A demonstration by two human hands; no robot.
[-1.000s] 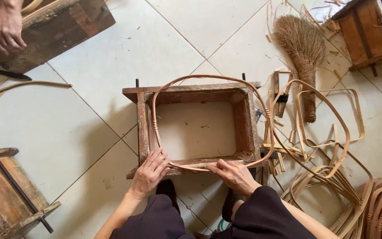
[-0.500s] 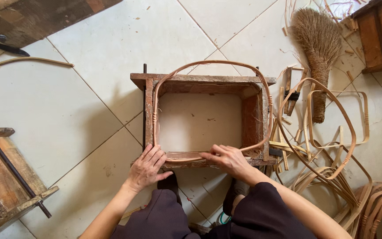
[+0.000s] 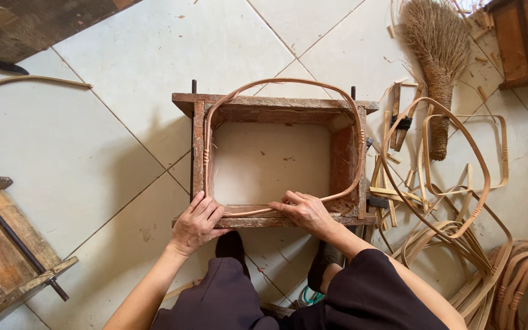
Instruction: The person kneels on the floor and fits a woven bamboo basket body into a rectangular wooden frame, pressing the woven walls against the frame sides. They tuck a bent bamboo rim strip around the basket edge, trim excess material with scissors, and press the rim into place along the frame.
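A square wooden frame mould point(image 3: 276, 109) lies on the tiled floor in front of me. A bent rattan loop point(image 3: 288, 82) rests on its top edges, rounded at the corners. My left hand point(image 3: 195, 221) presses on the frame's near left corner, fingers over the loop's near strand. My right hand point(image 3: 304, 209) lies flat on the near rail, fingers pinning the rattan strand against the wood. My dark trousers and feet show below the frame.
Finished rattan loops point(image 3: 459, 177) and cane offcuts pile up at the right, with a straw broom point(image 3: 438, 55) above them. Wooden crates stand at the top right point(image 3: 524, 40), lower left point(image 3: 7, 244) and top left. A loose cane strip point(image 3: 29, 79) lies at the left.
Both hands have shifted slightly along the near rail, with the right hand pressing the rattan flatter. The view has drifted, and the other person's hand at top left is out of sight.
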